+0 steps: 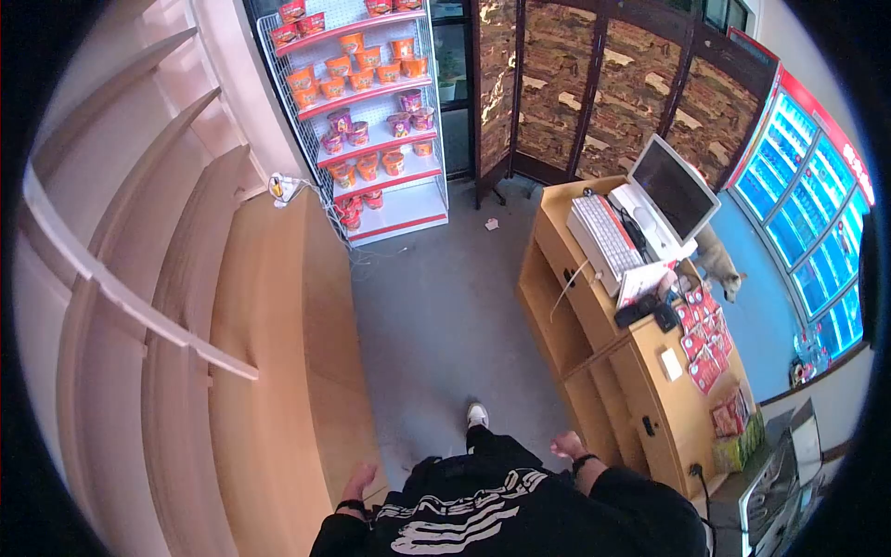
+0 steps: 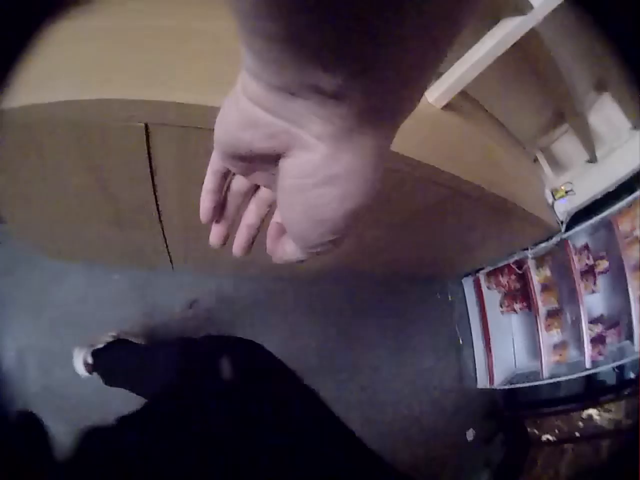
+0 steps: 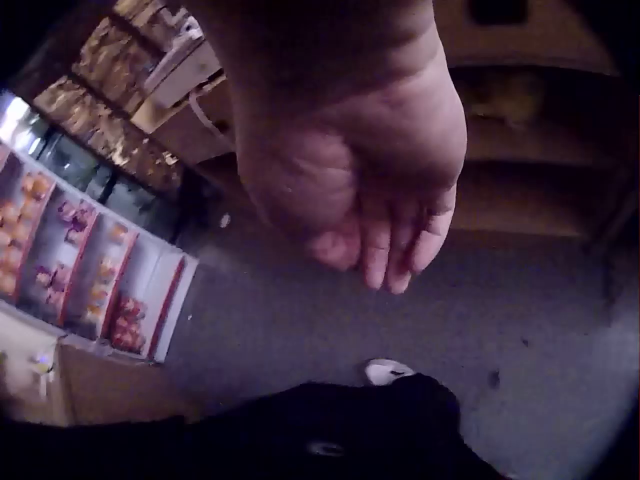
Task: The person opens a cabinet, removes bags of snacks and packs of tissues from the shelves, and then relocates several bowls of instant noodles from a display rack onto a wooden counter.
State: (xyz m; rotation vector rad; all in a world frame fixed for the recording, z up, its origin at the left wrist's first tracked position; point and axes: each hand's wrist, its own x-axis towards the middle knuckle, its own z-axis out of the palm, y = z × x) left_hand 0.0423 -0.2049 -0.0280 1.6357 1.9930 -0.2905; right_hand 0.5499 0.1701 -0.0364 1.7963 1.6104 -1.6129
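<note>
My left hand hangs beside the long wooden cabinet at left, holding nothing. Its fingers are loosely bent in the left wrist view, where the hand overlaps the cabinet's side. On the other side of my body, my right hand is near the shelved front of the wooden counter. No object shows in the right hand in the right wrist view; its fingers droop, slightly curled, over the grey floor. One white shoe is out in front of me.
Ahead stands a rack of cup noodles. The counter carries a monitor, a keyboard, red packets and a white box. A dog is behind it, near lit drink coolers. A loose cable lies on the floor.
</note>
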